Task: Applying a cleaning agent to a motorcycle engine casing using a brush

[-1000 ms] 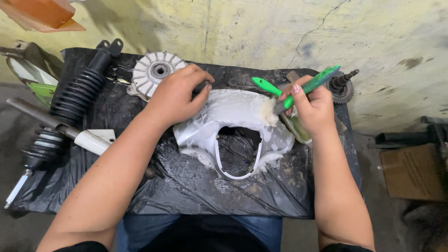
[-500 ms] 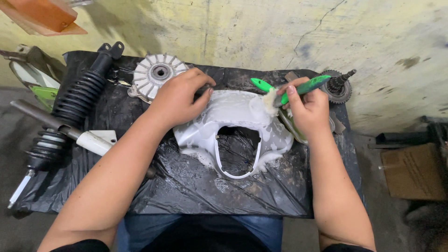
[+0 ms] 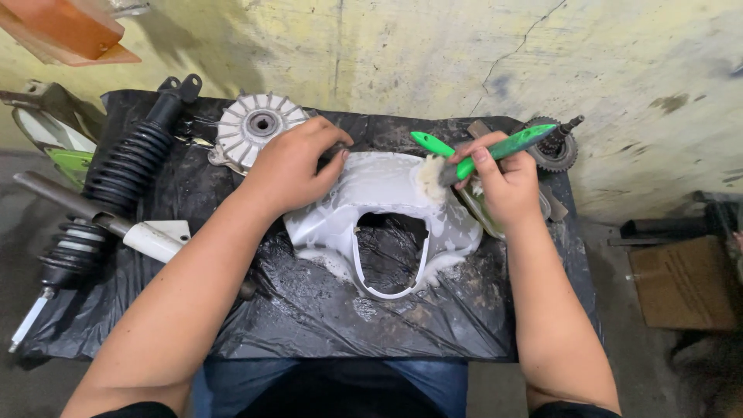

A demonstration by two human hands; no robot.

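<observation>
Head view: white plastic fairing panel (image 3: 379,220) lies flat mid-table on black plastic sheet (image 3: 309,310), wet and soapy. Left hand (image 3: 290,166) presses down on its upper left corner, fingers curled over the edge, likely to stop it sliding. Right hand (image 3: 503,182) is clenched around a green-handled brush (image 3: 495,151), bristles touching the panel's upper right. A second green handle (image 3: 429,143) sits just behind. Off to the left: black shock absorber (image 3: 128,166), finned hub (image 3: 251,128). Gear shaft (image 3: 553,147) at far right.

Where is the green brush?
In the head view, the green brush is in the right hand, its bristles touching the white plastic cover, near the gear.
</observation>
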